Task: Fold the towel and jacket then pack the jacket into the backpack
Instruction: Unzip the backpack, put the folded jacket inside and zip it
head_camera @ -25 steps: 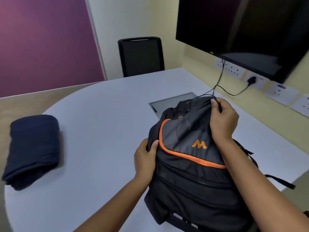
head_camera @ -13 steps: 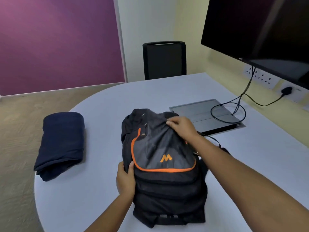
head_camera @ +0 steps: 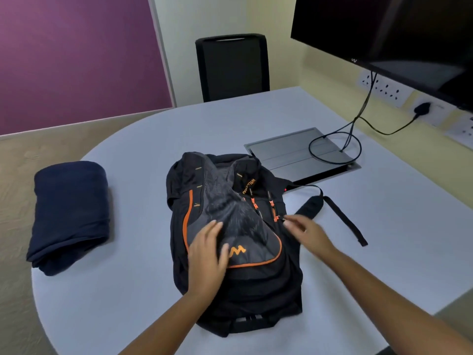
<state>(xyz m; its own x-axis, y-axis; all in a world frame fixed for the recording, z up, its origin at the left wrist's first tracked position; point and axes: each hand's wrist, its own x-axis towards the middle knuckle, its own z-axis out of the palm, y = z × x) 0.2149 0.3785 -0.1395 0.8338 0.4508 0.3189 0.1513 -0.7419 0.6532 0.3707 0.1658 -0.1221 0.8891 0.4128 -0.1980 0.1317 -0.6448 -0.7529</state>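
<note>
A black and grey backpack (head_camera: 250,283) with orange trim lies flat in the middle of the white table (head_camera: 143,311), its top pointing away from me. My left hand (head_camera: 207,254) rests flat on its grey front panel, fingers straight. My right hand (head_camera: 304,229) reaches in from the right, with blurred, straight fingers next to the orange zipper pulls (head_camera: 275,217); nothing shows in its grasp. A folded dark blue cloth (head_camera: 69,213) lies on the table's left side, apart from both hands. What is inside the backpack is hidden.
A loose shoulder strap (head_camera: 340,216) trails right of the backpack. Behind it sits a grey cable hatch (head_camera: 289,152) with a looped black cable (head_camera: 335,147) running up to a wall monitor (head_camera: 389,29). A black chair (head_camera: 231,65) stands at the far edge.
The backpack went from held up to lying flat. My right hand let go of its top and moved to the right side zippers. My left hand shifted from the side onto the front panel.
</note>
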